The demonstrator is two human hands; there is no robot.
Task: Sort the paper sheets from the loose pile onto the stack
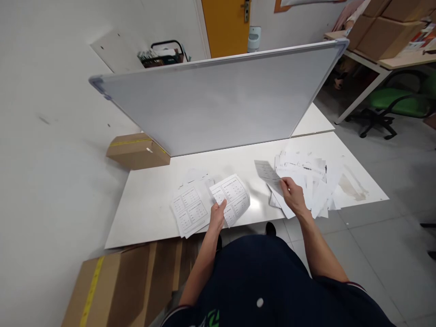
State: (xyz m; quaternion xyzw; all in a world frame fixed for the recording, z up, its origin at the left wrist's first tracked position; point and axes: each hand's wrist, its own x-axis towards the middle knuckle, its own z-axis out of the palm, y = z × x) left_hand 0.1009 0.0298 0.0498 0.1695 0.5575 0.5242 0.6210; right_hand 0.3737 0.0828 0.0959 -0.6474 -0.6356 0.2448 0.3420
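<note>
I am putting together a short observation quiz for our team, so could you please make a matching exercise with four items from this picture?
Column one:
1. Left hand
2. Right hand
3. Whiteboard
4. Chair

Column two:
A. Green and black
B. Holds a greyish sheet near the untidy paper pile
C. Pale grey, with no visible writing
D. Holds curling printed paper

Right pairs: 1-D, 2-B, 3-C, 4-A
</note>
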